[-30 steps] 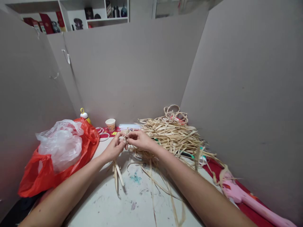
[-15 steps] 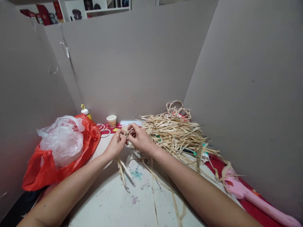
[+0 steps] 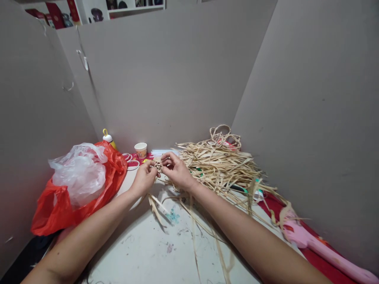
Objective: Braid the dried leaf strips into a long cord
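Between my two hands is a small woven straw piece (image 3: 158,167), tan and knotted, partly covered by the fingers. My left hand (image 3: 145,176) pinches its left side. On its right side, the fingers of my right hand (image 3: 175,170) close on it, with the index finger arched over the top. Loose straw ends (image 3: 156,209) hang below my left hand toward the table. Just right of my right hand lies a large heap of dry straw strips (image 3: 219,163), with a coil of braided straw cord (image 3: 223,136) on top at the back.
At left, a red plastic bag (image 3: 50,209) holds a crumpled clear bag (image 3: 81,169). Behind stand a yellow-and-white bottle (image 3: 109,139) and a paper cup (image 3: 141,150), near white rings (image 3: 133,165) and white sticks (image 3: 162,152). A pink object (image 3: 310,240) lies at right. Grey panels enclose the white table (image 3: 142,252).
The view has shifted slightly. My right fingers have changed their hold a little, and more of the woven piece shows between my hands. The hanging straw ends have swung slightly.
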`<action>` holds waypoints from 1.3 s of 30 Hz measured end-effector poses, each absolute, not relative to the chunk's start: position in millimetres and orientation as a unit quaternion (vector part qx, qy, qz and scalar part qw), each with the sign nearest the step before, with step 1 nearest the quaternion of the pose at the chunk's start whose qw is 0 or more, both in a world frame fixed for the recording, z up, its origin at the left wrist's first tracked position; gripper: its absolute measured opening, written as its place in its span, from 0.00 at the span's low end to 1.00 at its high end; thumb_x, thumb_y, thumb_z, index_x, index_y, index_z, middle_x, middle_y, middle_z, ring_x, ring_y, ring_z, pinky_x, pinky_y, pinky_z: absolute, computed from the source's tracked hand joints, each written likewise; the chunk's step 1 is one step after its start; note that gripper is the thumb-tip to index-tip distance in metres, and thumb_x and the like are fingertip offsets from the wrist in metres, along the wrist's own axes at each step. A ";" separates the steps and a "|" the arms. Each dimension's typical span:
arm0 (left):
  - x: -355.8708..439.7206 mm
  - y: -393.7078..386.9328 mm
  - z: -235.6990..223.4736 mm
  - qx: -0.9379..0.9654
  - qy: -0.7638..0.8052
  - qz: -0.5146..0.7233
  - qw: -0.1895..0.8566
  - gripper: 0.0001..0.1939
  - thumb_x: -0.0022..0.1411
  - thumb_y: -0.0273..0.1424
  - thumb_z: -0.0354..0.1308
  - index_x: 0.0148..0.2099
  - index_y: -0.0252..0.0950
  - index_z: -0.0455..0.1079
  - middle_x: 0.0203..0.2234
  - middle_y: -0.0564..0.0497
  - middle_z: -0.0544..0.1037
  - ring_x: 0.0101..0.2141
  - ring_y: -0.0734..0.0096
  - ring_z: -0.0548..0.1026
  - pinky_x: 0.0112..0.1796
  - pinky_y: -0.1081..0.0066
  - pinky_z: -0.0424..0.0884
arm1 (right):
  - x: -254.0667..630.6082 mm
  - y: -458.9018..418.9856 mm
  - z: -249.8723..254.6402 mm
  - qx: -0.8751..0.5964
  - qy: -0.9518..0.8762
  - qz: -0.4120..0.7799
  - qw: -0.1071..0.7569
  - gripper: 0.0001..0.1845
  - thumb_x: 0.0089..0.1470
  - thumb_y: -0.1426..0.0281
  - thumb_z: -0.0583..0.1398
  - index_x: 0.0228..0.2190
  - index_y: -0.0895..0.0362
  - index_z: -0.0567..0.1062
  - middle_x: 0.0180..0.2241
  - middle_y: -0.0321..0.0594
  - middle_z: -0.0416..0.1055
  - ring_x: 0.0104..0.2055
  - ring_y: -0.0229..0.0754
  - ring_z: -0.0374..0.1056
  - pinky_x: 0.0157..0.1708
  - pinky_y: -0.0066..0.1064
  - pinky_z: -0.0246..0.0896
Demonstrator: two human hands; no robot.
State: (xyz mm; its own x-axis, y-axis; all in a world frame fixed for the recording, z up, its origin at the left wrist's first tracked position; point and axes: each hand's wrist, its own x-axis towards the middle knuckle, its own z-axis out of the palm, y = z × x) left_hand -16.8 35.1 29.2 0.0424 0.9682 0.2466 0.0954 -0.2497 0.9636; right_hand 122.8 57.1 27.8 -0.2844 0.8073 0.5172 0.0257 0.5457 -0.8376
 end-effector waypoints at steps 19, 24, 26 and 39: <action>-20.1 32.9 36.3 0.561 0.394 0.514 0.515 0.15 0.51 0.39 0.61 0.33 0.34 0.63 0.19 0.57 0.69 0.13 0.87 0.52 0.15 0.79 0.45 | 128.7 63.4 33.7 -0.331 -0.699 0.388 0.502 0.03 0.44 0.73 0.57 0.27 0.58 0.69 0.26 0.35 0.68 0.27 0.34 0.65 0.28 0.27 0.63; -21.1 33.5 36.5 0.597 0.405 0.515 0.464 0.12 0.54 0.37 0.59 0.32 0.33 0.64 0.18 0.57 0.69 0.15 0.85 0.54 0.18 0.78 0.49 | 133.3 58.5 38.4 -0.317 -0.797 0.216 0.466 0.02 0.48 0.75 0.57 0.28 0.58 0.70 0.27 0.37 0.68 0.30 0.36 0.64 0.32 0.27 0.59; -21.6 34.2 36.2 0.610 0.407 0.512 0.447 0.11 0.55 0.36 0.59 0.31 0.33 0.66 0.18 0.56 0.69 0.16 0.84 0.57 0.19 0.78 0.52 | 136.0 56.3 40.2 -0.303 -0.839 0.131 0.432 0.03 0.50 0.76 0.57 0.30 0.58 0.70 0.29 0.39 0.68 0.32 0.37 0.63 0.35 0.28 0.58; -21.6 38.2 31.4 0.568 0.431 0.507 0.484 0.09 0.53 0.34 0.57 0.36 0.35 0.66 0.15 0.59 0.66 0.12 0.85 0.53 0.15 0.79 0.47 | 136.4 54.9 36.7 -0.302 -0.879 0.035 0.368 0.02 0.53 0.75 0.52 0.29 0.57 0.62 0.29 0.40 0.63 0.30 0.39 0.57 0.31 0.30 0.52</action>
